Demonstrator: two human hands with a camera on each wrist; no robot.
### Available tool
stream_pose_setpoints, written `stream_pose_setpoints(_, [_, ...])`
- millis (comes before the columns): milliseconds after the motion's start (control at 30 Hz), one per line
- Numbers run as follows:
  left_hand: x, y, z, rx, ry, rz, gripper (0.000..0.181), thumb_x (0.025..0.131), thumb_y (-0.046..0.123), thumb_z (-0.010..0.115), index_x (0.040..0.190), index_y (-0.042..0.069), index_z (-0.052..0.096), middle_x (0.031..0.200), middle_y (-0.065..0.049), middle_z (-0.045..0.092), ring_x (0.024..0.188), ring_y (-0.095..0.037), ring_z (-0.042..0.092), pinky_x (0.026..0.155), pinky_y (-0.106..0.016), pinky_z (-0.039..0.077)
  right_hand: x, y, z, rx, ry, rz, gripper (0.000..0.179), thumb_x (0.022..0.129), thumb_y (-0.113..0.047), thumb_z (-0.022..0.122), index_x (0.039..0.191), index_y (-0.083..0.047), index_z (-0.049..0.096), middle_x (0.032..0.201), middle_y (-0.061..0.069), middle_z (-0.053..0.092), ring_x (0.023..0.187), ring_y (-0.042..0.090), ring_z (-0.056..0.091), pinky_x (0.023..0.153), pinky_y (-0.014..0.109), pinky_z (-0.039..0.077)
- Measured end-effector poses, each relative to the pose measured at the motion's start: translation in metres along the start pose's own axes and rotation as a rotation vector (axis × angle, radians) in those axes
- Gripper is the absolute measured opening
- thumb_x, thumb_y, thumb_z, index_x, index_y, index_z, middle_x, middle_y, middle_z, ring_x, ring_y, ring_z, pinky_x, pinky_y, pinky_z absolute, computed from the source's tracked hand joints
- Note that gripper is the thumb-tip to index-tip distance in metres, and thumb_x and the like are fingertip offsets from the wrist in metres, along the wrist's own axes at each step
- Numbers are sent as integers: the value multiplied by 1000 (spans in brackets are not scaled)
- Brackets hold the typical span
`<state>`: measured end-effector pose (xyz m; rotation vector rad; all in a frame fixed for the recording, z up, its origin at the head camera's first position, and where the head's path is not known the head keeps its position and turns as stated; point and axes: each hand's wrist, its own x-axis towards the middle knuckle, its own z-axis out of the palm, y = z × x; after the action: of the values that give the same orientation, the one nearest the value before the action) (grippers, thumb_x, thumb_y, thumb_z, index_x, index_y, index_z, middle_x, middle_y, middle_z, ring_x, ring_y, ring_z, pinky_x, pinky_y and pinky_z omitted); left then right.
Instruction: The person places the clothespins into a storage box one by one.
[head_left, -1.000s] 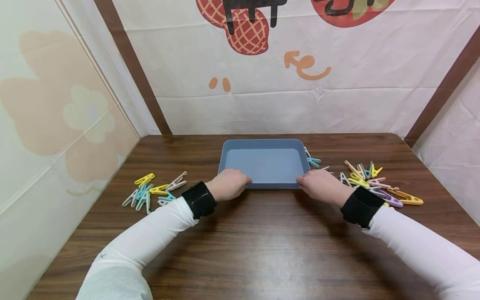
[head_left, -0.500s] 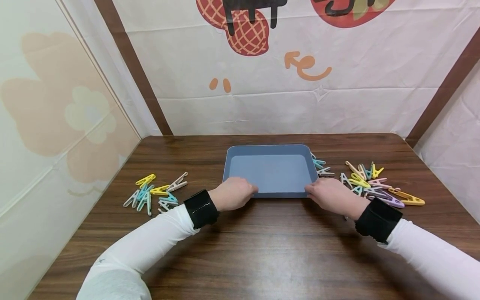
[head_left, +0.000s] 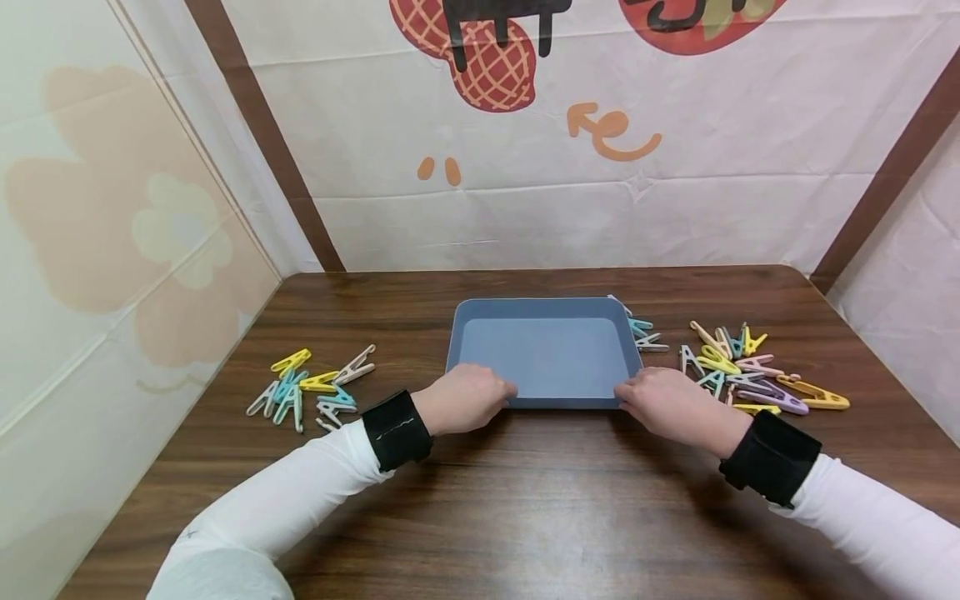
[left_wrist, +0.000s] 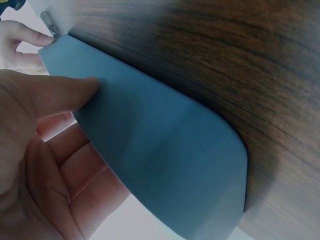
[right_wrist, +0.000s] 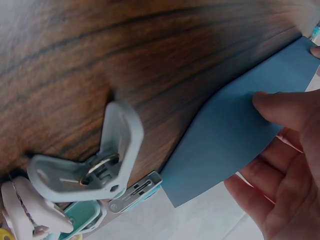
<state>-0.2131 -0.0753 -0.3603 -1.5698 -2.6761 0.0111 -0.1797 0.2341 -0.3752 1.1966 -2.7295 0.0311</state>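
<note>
Your left hand (head_left: 467, 398) pinches the near wall of the blue-grey tray (head_left: 543, 350), thumb on the outer face and fingers over the rim on the inner side. Your right hand (head_left: 678, 407) pinches the same wall nearer its right corner in like fashion. The tray sits on the wooden table (head_left: 480, 517), between your left-hand cluster of clothespins (head_left: 318, 382) and a larger right-hand pile (head_left: 783, 402). A few pale and teal pegs (head_left: 651, 343) lie by its right side; whether they touch it is hard to tell.
</note>
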Motion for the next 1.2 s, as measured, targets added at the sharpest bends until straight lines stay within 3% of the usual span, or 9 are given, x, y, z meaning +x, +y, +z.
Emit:
stream_pose_setpoints(200, [-2,-6,-1,-78,-28,-28,13,96,23,61,89,14,67,70,4,63,62,-9,58,59,-28,49,0,-2,-1,-5,5,-13,18,85,-6,72,76,-12,58,64,-3,53,60,16,55,54,33,45])
stream_pose_setpoints(333, [-1,-21,1,-50,76,-103,30,96,40,58,103,14,70,78,4,69,64,-8,60,55,-27,49,0,-2,-2,-6,-4,-10,17,85,-7,72,77,-12,59,64,-3,53,61,16,55,54,32,45])
stream_pose_setpoints(467, [0,-47,3,54,302,-285,26,94,37,62,97,11,66,79,1,66,61,-13,60,45,-29,43,1,-2,-2,-19,-1,-18,17,85,-7,73,76,-13,58,64,-3,54,61,16,56,54,33,45])
stream_pose_setpoints(567, [0,-67,0,92,356,-488,33,92,39,64,90,7,57,64,0,55,50,-16,53,40,-29,35,1,-2,-2,-26,0,-21,17,85,-7,73,76,-12,59,65,-3,55,60,16,56,54,33,46])
stream_pose_setpoints(700, [-2,-85,-3,12,152,-724,53,90,53,60,97,1,53,52,-1,44,42,-18,46,39,-29,30,2,-2,-3,-24,-2,-23,16,84,-7,73,77,-12,60,65,-3,56,61,15,56,55,32,46])
stream_pose_setpoints(833, [-1,-94,-2,-175,-84,-842,53,90,54,58,83,2,58,53,-1,47,48,-18,52,44,-30,36,2,-2,-3,-15,-2,-30,17,84,-7,73,77,-12,59,65,-3,56,60,15,56,54,32,46])
stream_pose_setpoints(967, [3,-99,2,-400,-208,-892,47,95,45,54,65,9,56,56,-2,56,50,-18,60,48,-31,44,3,-2,-5,-12,-9,-29,16,84,-7,73,77,-12,60,64,-3,56,59,15,56,53,31,46])
stream_pose_setpoints(1100, [9,-102,8,-569,-284,-886,34,95,31,50,76,5,60,63,-7,64,53,-18,63,50,-32,48,2,-1,-5,-20,-11,-29,17,84,-7,74,76,-12,60,63,-3,55,59,15,56,53,31,46])
stream_pose_setpoints(1200, [11,-101,9,-607,-298,-858,29,93,23,49,81,1,62,64,-10,65,53,-19,64,49,-33,49,2,-1,-4,-20,-3,-31,19,84,-7,74,74,-12,58,63,-3,55,58,15,56,52,32,46])
